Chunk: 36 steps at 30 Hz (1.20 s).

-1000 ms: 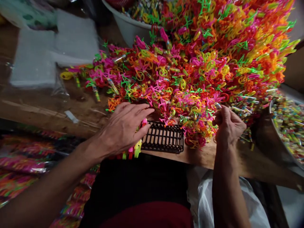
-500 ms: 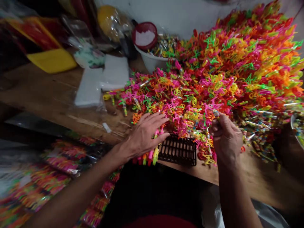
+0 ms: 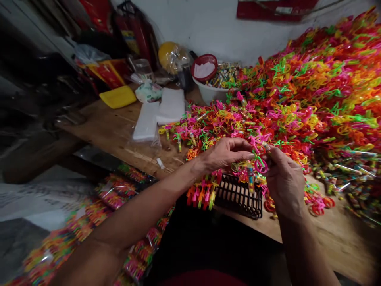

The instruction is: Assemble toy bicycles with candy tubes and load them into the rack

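Note:
My left hand [image 3: 228,154] reaches over the front of the pile, its thumb and fingers pinched at a small green plastic toy [image 3: 254,155]. A clear tube with coloured bits [image 3: 250,178] hangs just below those fingertips. Close beside it, my right hand [image 3: 285,180] is closed on a pink plastic toy [image 3: 260,163] with ring-shaped parts and a small tube end [image 3: 266,146]. Under both hands stands a black slotted rack [image 3: 239,198]. A row of colourful toys [image 3: 202,194] fills its left end, while slots further right show bare.
A large heap of bright plastic toys [image 3: 282,95] covers the back and right of the wooden table [image 3: 110,123]. Filled tubes [image 3: 348,171] lie at right. White sheets [image 3: 171,103], a yellow scoop [image 3: 118,97] and a white tub [image 3: 211,94] stand at left. Packed toys [image 3: 98,206] lie below.
My left hand has lifted off the row in the rack and moved right to meet my right hand. A pink toy now shows at the right fingers. The view has shifted left and up.

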Motion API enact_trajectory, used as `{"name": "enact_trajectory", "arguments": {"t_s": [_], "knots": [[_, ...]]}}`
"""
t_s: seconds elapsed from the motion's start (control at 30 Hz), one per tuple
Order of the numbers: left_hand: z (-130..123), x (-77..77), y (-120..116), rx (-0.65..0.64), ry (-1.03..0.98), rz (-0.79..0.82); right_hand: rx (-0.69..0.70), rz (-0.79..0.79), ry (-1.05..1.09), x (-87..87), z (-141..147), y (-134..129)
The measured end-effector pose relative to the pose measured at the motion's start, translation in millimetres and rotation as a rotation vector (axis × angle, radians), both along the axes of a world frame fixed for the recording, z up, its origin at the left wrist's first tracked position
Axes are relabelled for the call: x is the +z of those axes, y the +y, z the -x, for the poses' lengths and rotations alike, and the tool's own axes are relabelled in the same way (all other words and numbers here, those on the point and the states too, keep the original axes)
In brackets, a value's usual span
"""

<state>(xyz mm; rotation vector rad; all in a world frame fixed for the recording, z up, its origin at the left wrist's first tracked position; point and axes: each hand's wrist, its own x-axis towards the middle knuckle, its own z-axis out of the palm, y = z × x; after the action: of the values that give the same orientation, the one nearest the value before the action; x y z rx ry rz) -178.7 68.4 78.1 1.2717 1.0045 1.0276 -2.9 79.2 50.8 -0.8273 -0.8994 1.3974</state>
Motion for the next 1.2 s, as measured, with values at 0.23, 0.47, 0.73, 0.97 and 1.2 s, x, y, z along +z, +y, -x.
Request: {"name": "enact_trajectory", "arguments": {"t_s": [0.23,0.47,0.73,0.97,1.2], "knots": [[-4.7,0.5,-0.5,0.035,-0.067,0.074,0.069,-0.046,-0.173,-15.5,-19.8,6.3],[-3.8,-3.5,-1.3,-0.034,0.008,0.089,0.283,-0.091,-0.272,-14.2,-21.8,3.7],[-4.3,-0.5,-6.5,-0.048,0.026,0.123,0.173,-0.154,-0.288,-13.9,-14.4,-9.7],[-3.8,4.8,-10.4,-0.081,0.071,0.132,0.208,-0.147,-0.251,-14.6,-21.6,-8.4],[-2.5,-1.4,-9.4,-0.043,0.085,0.191,0.279,0.016,-0.115,-15.3,-21.6,-13.5]]}}
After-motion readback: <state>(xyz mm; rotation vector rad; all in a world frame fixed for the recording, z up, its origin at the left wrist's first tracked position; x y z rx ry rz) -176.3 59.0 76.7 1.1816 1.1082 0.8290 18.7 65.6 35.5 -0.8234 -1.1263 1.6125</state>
